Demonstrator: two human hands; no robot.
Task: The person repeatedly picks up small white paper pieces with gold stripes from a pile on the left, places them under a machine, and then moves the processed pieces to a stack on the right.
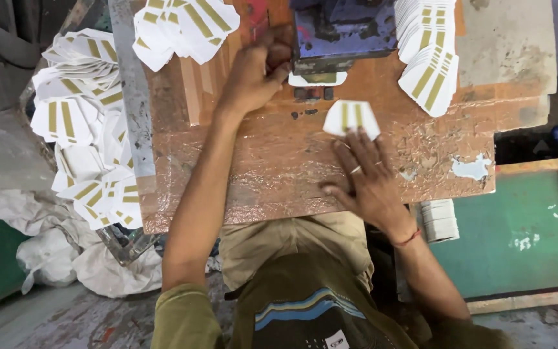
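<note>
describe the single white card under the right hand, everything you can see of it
The card is a small white die-cut piece with angled corners, paper-like, bearing two parallel gold stripes down its middle. It lies flat and alone on the worn copper-coloured tabletop, just below the blue machine. The fingertips of the right hand rest on its near edge; nothing else touches it.

Matt white paper cards (351,118) with gold stripes; glossy, crinkled tape over the wooden bench (279,174); worn blue-painted metal press (343,29).
</note>
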